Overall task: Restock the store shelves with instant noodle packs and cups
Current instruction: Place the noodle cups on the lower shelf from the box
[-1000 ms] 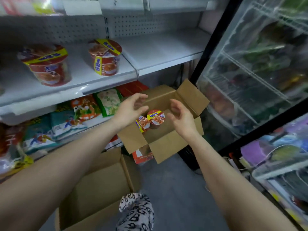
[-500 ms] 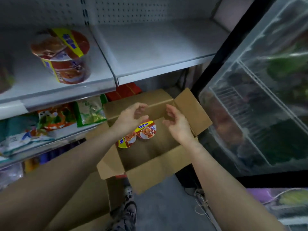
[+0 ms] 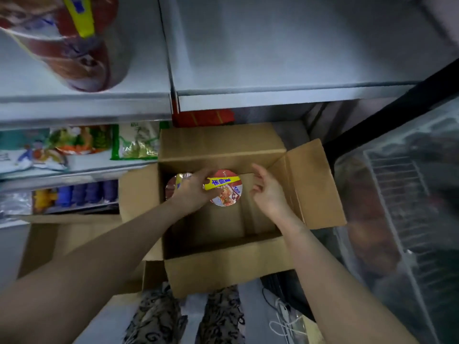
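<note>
Inside the open cardboard box (image 3: 223, 259), against its far wall, two noodle cups stand side by side. The left hand (image 3: 192, 192) lies over them, its fingers curled onto the lid of the noodle cup (image 3: 228, 192) with the yellow band; the second cup (image 3: 171, 187) is half hidden beneath it. The right hand (image 3: 269, 194) hovers just beside that cup, loosely curled and holding nothing. Above, a blurred shelf cup (image 3: 74, 45) stands on the upper shelf (image 3: 273, 58).

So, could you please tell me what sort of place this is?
Likely a small grocery shop: metal shelves with noodle packs, a glass-door cooler alongside, and a carton of noodle cups.
</note>
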